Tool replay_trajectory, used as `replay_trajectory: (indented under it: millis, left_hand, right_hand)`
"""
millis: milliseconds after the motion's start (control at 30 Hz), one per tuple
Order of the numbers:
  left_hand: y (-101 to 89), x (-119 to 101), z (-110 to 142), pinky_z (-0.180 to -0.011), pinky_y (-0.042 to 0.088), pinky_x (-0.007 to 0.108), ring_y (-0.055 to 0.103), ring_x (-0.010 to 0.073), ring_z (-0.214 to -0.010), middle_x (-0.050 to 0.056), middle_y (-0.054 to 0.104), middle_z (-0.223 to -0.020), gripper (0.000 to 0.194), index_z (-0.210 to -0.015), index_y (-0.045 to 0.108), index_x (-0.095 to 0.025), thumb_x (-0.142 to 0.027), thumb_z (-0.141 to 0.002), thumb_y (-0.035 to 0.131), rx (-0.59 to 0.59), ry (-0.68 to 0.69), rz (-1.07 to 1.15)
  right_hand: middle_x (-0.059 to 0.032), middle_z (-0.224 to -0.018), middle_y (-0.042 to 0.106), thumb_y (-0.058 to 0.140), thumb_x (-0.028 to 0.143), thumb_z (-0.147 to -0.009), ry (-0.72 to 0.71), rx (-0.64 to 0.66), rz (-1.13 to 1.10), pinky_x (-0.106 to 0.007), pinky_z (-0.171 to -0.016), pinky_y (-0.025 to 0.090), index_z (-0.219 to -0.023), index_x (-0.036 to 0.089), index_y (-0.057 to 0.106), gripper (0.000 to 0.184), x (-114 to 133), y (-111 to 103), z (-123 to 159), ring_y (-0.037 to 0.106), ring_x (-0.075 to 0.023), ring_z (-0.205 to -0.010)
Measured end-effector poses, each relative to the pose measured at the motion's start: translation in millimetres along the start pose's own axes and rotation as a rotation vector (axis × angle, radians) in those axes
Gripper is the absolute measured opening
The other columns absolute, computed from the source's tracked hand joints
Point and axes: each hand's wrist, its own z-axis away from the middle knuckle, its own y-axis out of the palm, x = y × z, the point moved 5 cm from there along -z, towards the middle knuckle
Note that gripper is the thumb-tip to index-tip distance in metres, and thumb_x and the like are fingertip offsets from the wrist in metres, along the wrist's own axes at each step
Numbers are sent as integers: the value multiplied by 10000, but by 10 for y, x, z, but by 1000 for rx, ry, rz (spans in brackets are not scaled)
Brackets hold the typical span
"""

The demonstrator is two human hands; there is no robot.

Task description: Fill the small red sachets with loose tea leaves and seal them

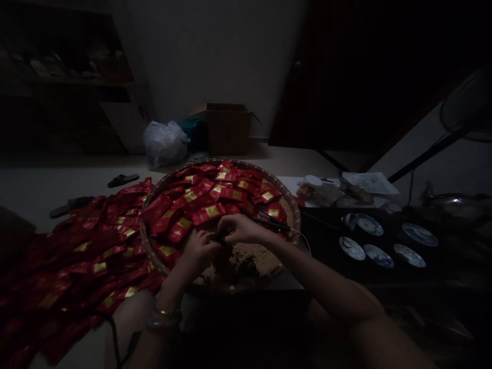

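Both hands meet over the near part of a round woven bamboo tray (294, 210). My left hand (202, 248) is closed, its fingers on a dark red packet (223, 262) that hangs in shadow below them. My right hand (236, 229) is pinched against the left fingertips; what lies in the pinch is too dark to make out. Red packets with gold labels (211, 211) heap the far side of the tray. Dark, loose, dried leaves (248, 265) lie on the tray's near floor. A black hair straightener (271, 222) with a cord rests beside my right wrist.
Many more red packets (115, 251) spill over the floor at left, near dark slippers (123, 180). On the right, a black table holds blue-and-white dishes (378, 255) and clear bags (319, 192). Behind stand a cardboard box (228, 130) and a white plastic bag (165, 143).
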Motion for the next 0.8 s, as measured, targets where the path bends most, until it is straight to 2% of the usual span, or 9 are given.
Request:
replay_trajectory:
  millis: [133, 300, 400, 500, 567, 633, 700, 733, 800]
  left_hand:
    - [-58, -44, -5, -684, 485, 299, 556, 182, -838, 93, 632, -963, 118, -825, 695, -201, -185, -834, 579, -59, 32, 27]
    - [-97, -67, -13, -695, 489, 303, 576, 174, -846, 86, 625, -985, 114, -809, 679, -202, -193, -841, 569, -83, 2, 14]
    - [-110, -94, -30, -705, 490, 308, 565, 177, -845, 74, 637, -945, 108, -817, 660, -199, -167, -837, 559, -79, 15, -13]
    - [-135, -106, -44, -715, 494, 318, 545, 195, -860, 72, 652, -911, 90, -800, 638, -185, -167, -835, 557, -86, 17, -42]
    - [-169, -94, -36, -727, 494, 321, 537, 201, -867, 68, 661, -901, 106, -790, 628, -182, -166, -844, 538, -91, 15, -54]
    - [-215, -52, -10, -724, 491, 317, 541, 197, -850, 61, 668, -888, 136, -801, 628, -187, -163, -860, 508, -79, -3, -75]
    - [-275, 23, 27, -699, 486, 306, 554, 190, -819, 58, 668, -876, 161, -827, 631, -193, -170, -875, 480, -63, -59, -115]
    - [-311, 64, 45, -686, 484, 303, 564, 189, -810, 61, 664, -877, 170, -842, 631, -194, -178, -882, 467, -62, -94, -139]
    - [-377, 118, 68, -676, 483, 295, 577, 183, -790, 63, 651, -869, 175, -865, 627, -192, -195, -891, 454, -76, -135, -161]
  right_hand:
    - [7, -809, 639, 625, 57, -634, -41, 100, 187, -204, -650, 428, -861, 146, 624, 243, 150, -17, 53, 576, -117, -742]
    - [-21, -869, 668, 603, 121, -721, -53, 84, 390, -201, -627, 413, -943, 152, 639, 227, 243, -30, 115, 589, -124, -745]
    - [-28, -834, 683, 546, 117, -763, -55, 200, 595, -211, -624, 395, -901, 174, 678, 199, 243, 63, 153, 591, -137, -739]
    - [-49, -779, 685, 531, 91, -762, -135, 320, 702, -228, -651, 401, -843, 168, 699, 202, 233, 162, 156, 583, -176, -810]
    - [-60, -817, 691, 514, 76, -772, -182, 248, 636, -230, -678, 420, -869, 158, 701, 226, 197, 121, 107, 587, -175, -843]
    - [-59, -903, 695, 468, 47, -785, -135, 48, 539, -228, -716, 440, -942, 158, 691, 295, 59, -27, 34, 607, -153, -846]
    - [-59, -962, 695, 429, 11, -776, -15, -107, 516, -240, -763, 455, -993, 157, 680, 363, -200, -160, -23, 625, -146, -859]
    - [-61, -968, 697, 439, -2, -752, 46, -99, 546, -253, -778, 461, -990, 155, 683, 375, -357, -170, -49, 631, -157, -868]
    - [-72, -1048, 681, 494, 11, -727, 77, 35, 616, -277, -813, 467, -1068, 167, 659, 409, -645, -76, -110, 624, -184, -930]
